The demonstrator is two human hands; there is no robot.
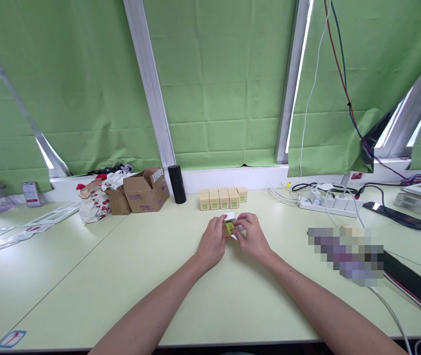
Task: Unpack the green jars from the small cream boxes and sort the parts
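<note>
Both my hands meet over the middle of the pale green table (pixel 85 276). My left hand (pixel 212 242) and my right hand (pixel 252 236) are closed together around a small yellow-green and white box (pixel 229 225), fingers pinching its edges. The box is partly hidden by my fingers. Just beyond it, a row of several small cream boxes with green labels (pixel 222 198) stands near the window sill.
A black cylinder (pixel 177 184) and an open cardboard box (pixel 144 190) with a patterned bag (pixel 94 202) sit back left. A white power strip with cables (pixel 329 203) lies back right. A black flat device (pixel 397 215) and a blurred patch are at right.
</note>
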